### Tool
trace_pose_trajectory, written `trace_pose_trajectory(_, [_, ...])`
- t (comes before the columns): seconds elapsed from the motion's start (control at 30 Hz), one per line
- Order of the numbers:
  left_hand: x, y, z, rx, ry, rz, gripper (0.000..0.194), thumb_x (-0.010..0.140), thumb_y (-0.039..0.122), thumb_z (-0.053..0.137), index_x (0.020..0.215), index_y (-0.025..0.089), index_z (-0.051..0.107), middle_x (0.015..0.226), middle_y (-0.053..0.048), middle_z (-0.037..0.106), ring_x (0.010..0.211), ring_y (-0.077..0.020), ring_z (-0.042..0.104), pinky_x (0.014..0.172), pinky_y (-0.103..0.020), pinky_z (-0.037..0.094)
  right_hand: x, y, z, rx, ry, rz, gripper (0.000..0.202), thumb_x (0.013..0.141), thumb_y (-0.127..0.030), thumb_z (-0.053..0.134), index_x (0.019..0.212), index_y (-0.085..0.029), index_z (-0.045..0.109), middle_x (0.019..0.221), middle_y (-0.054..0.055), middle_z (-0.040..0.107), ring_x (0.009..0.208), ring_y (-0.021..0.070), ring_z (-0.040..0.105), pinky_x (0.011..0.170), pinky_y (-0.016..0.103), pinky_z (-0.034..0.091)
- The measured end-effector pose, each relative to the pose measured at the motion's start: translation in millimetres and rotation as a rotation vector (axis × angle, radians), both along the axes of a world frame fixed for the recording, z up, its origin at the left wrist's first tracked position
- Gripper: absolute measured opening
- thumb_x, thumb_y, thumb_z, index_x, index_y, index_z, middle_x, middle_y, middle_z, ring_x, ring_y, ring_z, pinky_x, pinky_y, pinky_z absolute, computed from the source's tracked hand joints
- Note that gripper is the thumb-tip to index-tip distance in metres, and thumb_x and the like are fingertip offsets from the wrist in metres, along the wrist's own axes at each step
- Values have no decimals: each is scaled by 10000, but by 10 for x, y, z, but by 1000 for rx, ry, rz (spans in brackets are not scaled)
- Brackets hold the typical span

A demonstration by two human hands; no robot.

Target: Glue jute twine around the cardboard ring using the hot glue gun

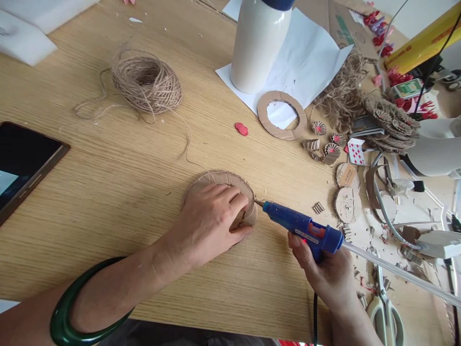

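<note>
My left hand [212, 218] is on a round cardboard disc [201, 180], its curled fingers pressing on the top and its thumb near the right edge. Part of the disc is hidden beneath that hand. A thin strand of twine [189, 139] runs from a twine ball [146, 84] to the disc's upper edge. In my right hand [327, 274] is a blue hot glue gun [298, 223], gripped by its handle. The gun's nozzle tip meets or nearly meets the disc's right edge. From its back sticks a long clear glue stick [399, 274].
A white bottle [261, 45] stands on white paper [306, 48] near a cardboard ring [264, 117]. Red paper dots [241, 129] lie before it. A phone [29, 163] rests at left. Scissors [385, 307], cardboard scraps and cords clutter the right side.
</note>
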State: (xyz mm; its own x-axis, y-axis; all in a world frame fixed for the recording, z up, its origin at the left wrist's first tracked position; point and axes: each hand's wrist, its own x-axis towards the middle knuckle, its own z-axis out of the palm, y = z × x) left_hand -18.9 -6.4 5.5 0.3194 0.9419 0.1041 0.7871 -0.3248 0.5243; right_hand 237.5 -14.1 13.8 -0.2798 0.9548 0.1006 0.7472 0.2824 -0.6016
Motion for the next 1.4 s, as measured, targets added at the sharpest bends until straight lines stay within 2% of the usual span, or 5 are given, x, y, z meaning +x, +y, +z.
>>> trace_pose_trajectory(0.13, [4,3,1,-7,-6,5,280,786,311,824,853,181,586,850,-27,661,816,-243,623,725,-378,435,-19,8,2,3,6,21,226,923,-381,645,802,-203,713,582,28,642,669,242,708,587,329,564])
trace_pose_trajectory(0.3, [5,-1,-5,-13,-3,4,272,792,310,821,846,182,587,863,-26,657,815,-235,620,724,-370,430,-46,38,52,-1,-42,9,264,922,-389,631,750,-200,695,537,27,614,660,246,702,550,313,545])
trace_pose_trajectory(0.8, [4,-7,-6,-9,13,2,279,793,320,821,827,187,578,851,-15,647,809,-226,613,725,-361,425,25,2,-48,8,4,-37,311,904,-429,661,686,-206,661,567,41,635,692,254,713,569,321,554])
trace_pose_trajectory(1.17, [5,4,-9,-7,17,5,282,792,324,823,825,185,579,847,-16,646,814,-227,615,728,-361,438,-64,52,119,-30,-50,-4,349,913,-379,629,605,-219,593,533,35,608,691,251,712,561,317,551])
trace_pose_trajectory(1.4, [11,0,-8,-4,18,3,290,789,325,826,814,187,572,834,-14,639,809,-221,611,721,-353,438,-72,66,123,-13,-65,-23,351,909,-400,630,612,-215,601,530,31,606,647,237,694,561,323,552])
